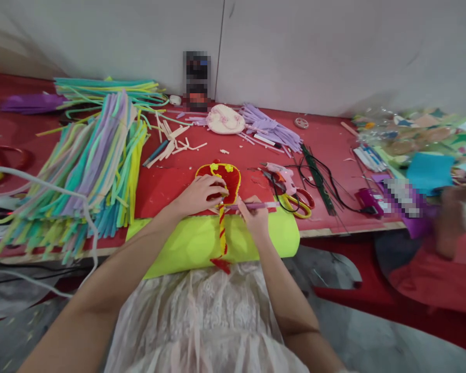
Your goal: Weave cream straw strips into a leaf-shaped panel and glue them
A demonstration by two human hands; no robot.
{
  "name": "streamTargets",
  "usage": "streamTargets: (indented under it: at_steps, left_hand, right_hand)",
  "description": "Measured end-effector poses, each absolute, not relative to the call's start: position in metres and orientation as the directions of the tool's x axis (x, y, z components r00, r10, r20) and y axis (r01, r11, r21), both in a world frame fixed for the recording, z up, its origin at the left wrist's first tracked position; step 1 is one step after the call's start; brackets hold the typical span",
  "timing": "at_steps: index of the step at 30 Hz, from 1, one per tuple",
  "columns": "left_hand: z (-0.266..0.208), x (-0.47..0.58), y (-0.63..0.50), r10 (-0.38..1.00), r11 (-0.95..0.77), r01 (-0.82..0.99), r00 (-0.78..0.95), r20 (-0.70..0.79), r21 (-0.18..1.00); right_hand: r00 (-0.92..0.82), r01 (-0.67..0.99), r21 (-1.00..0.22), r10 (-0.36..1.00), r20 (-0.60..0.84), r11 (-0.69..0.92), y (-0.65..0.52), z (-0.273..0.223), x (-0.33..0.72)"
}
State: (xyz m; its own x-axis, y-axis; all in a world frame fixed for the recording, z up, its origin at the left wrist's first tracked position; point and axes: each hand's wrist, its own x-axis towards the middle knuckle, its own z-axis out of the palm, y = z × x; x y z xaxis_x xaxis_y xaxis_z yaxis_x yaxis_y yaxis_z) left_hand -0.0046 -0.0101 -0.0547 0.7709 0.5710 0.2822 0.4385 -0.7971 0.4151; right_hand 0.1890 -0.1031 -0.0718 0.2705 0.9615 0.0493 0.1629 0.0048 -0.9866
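A red craft piece (233, 191) with a fuzzy yellow edge lies on the table in front of me, small yellow shapes along its top. From its lower end a twisted yellow and red pipe-cleaner stem (222, 228) runs toward me, ending in a red tip. My left hand (204, 194) rests over the left side of the craft piece, fingers curled and closed where the stem joins. In my right hand (254, 215) is a slim purple pen-like tool (252, 205), held level across that joint. Its end near the stem is partly hidden.
A yellow-green roll (178, 243) lies along the front edge. Pipe-cleaner bundles (112, 140) fill the left. Right are a pink glue gun (281, 176), scissors (299, 202) and black cable (324, 171). Behind sits a cream piece (225, 120). A person's arm (448, 223) shows far right.
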Motion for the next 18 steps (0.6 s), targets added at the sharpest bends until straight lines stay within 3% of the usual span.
streamTargets:
  at_steps: [8,13,18]
  left_hand:
    - [-0.0527,-0.0021,-0.0092,0.590,-0.777,0.454,0.766,0.254,0.436]
    - [-0.0539,-0.0010,-0.0084,0.593,-0.772,0.459,0.769,0.240,0.439]
    - [-0.0540,-0.0009,-0.0086,0.594,-0.772,0.459,0.768,0.241,0.439]
  right_hand:
    - [0.200,0.265,-0.964,0.976,0.088,0.033,-0.1022,-0.0774,0.1879]
    - [0.287,0.413,-0.911,0.947,0.142,0.012,-0.1024,-0.0785,0.1892]
    - [0.238,0.343,-0.939,0.964,0.115,0.028,-0.1035,-0.0755,0.1878]
